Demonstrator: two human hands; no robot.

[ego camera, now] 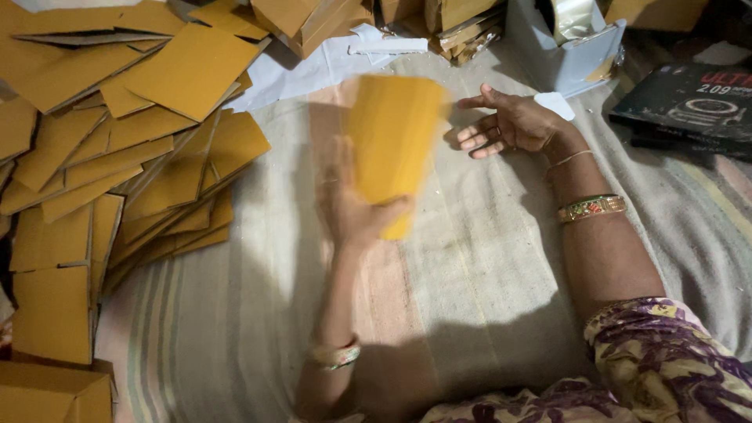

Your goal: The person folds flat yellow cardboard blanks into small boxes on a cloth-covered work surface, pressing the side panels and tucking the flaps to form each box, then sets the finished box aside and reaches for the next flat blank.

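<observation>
The left hand, blurred, grips a flat yellow-brown cardboard piece by its lower edge. Just right of it, the right hand rests open on the striped cloth. Stacked flat cardboard blanks lie far left.

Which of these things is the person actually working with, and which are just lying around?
In hand:
left hand holding a blurred yellow cardboard piece
right hand, open, beside it

Lying about:
pile of yellow cardboard flats
grey tape dispenser
black box
striped cloth

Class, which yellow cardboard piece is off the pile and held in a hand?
The blurred yellow cardboard piece in the left hand; the others lie in the pile.
</observation>
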